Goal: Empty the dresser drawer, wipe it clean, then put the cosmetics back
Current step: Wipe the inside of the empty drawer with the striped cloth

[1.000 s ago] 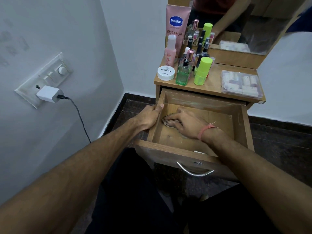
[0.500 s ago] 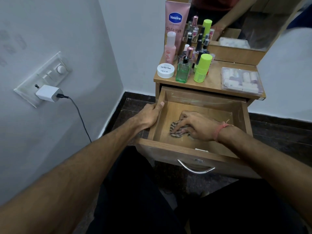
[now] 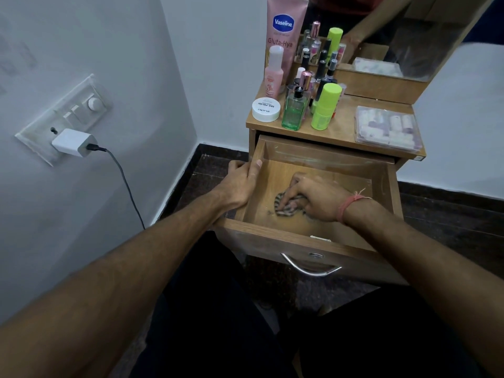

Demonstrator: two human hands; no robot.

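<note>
the right hand reaches down into the open drawer, fingers curled around a striped cloth on the drawer floor. the left hand grips the drawer's left wall, thumb over the top. the cosmetics stand on the dresser top.

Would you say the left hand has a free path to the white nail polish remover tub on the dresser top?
Probably yes: the left hand grips the drawer side wall just below the white tub, which sits at the top's front corner with nothing in front.
</note>
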